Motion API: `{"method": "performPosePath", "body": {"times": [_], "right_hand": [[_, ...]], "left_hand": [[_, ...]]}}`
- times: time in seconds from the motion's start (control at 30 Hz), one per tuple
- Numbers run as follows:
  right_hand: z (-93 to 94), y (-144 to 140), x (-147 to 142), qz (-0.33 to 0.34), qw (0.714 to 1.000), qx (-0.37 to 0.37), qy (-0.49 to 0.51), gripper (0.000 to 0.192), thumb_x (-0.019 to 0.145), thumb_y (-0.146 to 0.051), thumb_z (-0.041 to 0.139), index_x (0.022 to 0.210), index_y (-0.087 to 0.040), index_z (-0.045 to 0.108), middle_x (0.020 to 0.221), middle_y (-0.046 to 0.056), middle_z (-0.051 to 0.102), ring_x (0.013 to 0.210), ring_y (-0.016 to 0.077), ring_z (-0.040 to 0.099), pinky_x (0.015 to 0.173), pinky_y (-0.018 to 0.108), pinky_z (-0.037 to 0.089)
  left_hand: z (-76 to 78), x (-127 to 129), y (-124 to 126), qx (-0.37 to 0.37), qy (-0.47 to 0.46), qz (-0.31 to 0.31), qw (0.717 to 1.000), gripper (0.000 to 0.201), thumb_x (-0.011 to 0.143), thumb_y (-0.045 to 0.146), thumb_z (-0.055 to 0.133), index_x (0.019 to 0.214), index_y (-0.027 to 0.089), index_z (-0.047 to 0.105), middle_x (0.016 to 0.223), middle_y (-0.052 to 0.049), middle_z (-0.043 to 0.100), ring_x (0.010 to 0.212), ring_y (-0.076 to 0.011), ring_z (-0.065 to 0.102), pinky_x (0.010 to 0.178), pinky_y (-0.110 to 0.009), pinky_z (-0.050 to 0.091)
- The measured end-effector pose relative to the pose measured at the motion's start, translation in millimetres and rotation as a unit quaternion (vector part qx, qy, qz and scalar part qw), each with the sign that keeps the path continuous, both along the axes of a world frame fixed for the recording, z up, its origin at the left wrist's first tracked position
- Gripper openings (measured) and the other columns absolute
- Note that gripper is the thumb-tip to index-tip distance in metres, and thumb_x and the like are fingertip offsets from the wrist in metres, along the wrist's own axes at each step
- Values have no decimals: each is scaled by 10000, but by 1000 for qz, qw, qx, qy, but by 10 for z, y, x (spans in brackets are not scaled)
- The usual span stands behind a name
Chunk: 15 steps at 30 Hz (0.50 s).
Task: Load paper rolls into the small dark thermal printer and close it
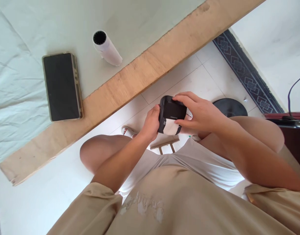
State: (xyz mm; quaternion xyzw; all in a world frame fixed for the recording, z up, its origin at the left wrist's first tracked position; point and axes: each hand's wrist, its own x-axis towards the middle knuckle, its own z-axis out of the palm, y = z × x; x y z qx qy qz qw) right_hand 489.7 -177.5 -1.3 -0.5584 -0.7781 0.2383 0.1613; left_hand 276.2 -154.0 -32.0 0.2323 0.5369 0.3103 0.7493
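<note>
My left hand grips the left side of a small black boxy device over my lap, thumb along its edge. A glossy dark panel with tiny lettering, too small to read, covers its upper part. Below the panel is a white, paper-like patch. My right hand holds the device from the right, fingers at its top edge and the thumb at the white patch. The underside of the device is hidden.
The table with a wooden edge crosses ahead of me, partly under a pale green cover. On it are a dark-screened phone in a clear case and a white tube with a dark opening. A round black object is on the floor.
</note>
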Motion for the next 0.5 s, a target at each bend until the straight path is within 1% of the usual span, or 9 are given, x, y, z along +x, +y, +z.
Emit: {"method": "performPosePath", "body": {"times": [0.07,0.13,0.2,0.3,0.37,0.43,0.5], "right_hand": [[30,-7,3,-14,999,14,-30,535,971,-432,686,1478,-261,691,1472,123,733,1178,295,760,821,382,597],[60,-1,7,-18,999,28,-22,461,992,-414,667,1424,-265,725,1410,108,761,1178,282,764,829,372,597],[80,5,9,-10,1000,27,-6,487,974,-415,686,1434,-261,723,1414,112,754,1189,282,763,860,379,610],[80,-7,1,5,1000,12,-7,585,921,-425,740,1481,-260,697,1477,131,719,1188,292,758,876,388,613],[71,-23,-7,13,1000,11,-16,612,900,-414,753,1491,-267,689,1494,132,709,1163,287,759,871,384,609],[71,-28,-1,14,999,29,-11,584,899,-380,734,1472,-272,701,1476,125,717,1142,277,761,856,376,607],[86,-15,30,2,998,63,6,497,919,-334,690,1410,-269,738,1394,113,743,1115,263,760,843,366,606]], "left_hand": [[-2,-7,-1,0,9,-1,1000,403,1083,584,684,981,198,735,894,-23,761,932,-192,740,886,-302,603],[12,-9,-2,-10,8,-7,1000,389,1106,557,658,987,194,731,889,-24,759,922,-195,743,891,-315,612],[30,-1,-8,-21,1,-9,1000,378,1094,554,683,986,195,728,893,-27,758,917,-207,748,884,-338,626],[45,20,-17,-33,-3,-1,999,373,1025,564,783,969,200,724,912,-25,763,939,-220,754,885,-350,633],[40,33,-17,-48,-3,0,999,375,1015,576,777,975,205,735,908,-23,768,947,-224,758,878,-342,623],[28,38,-11,-65,-17,-9,998,394,1012,605,745,999,211,752,898,-23,771,948,-232,760,867,-339,613],[8,36,-1,-64,-31,-26,997,427,978,641,762,1009,215,757,898,-23,770,937,-233,754,850,-334,599]]}}
